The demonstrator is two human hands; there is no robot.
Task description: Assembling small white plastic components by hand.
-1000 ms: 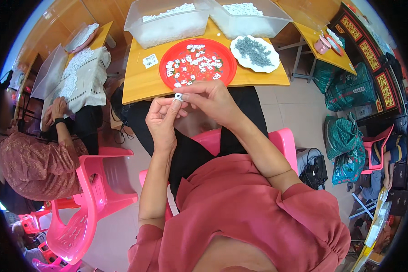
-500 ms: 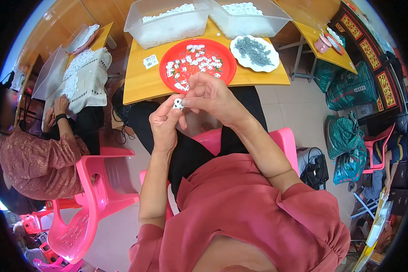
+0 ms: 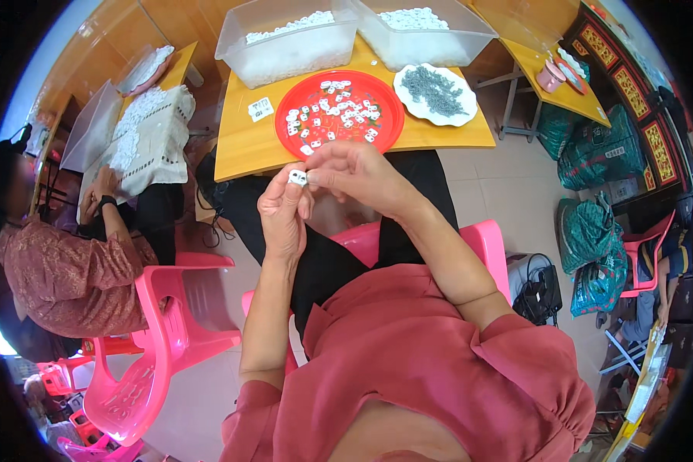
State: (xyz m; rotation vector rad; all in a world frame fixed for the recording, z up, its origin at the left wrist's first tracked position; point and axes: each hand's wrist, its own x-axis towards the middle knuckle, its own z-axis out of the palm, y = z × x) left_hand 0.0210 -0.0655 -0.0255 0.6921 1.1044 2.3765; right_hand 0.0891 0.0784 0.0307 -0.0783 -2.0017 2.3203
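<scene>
Just in front of the table's near edge, a small white plastic piece [image 3: 297, 178] with two dark holes sits between the fingertips of both hands. My left hand [image 3: 282, 219] pinches it between thumb and fingers from the left. From the right, the thumb and index finger of my right hand [image 3: 366, 177] meet at its edge; a tiny part there, if any, is too small to make out. Beyond my hands lies a round red tray [image 3: 393, 131] scattered with several similar white pieces. Beside it, a white scalloped plate [image 3: 460, 118] holds a pile of small grey metal parts.
Two clear plastic bins [image 3: 289, 65] full of white pieces stand at the back of the wooden table [image 3: 239, 146]. A person [image 3: 69, 262] works at the left beside a cloth-covered table. Pink chairs [image 3: 158, 339] and green sacks [image 3: 604, 150] flank me.
The white piece has turned and tilted between my fingers, and its holes now lie side by side. My right fingers have lowered and closed in. The whole view has shifted slightly.
</scene>
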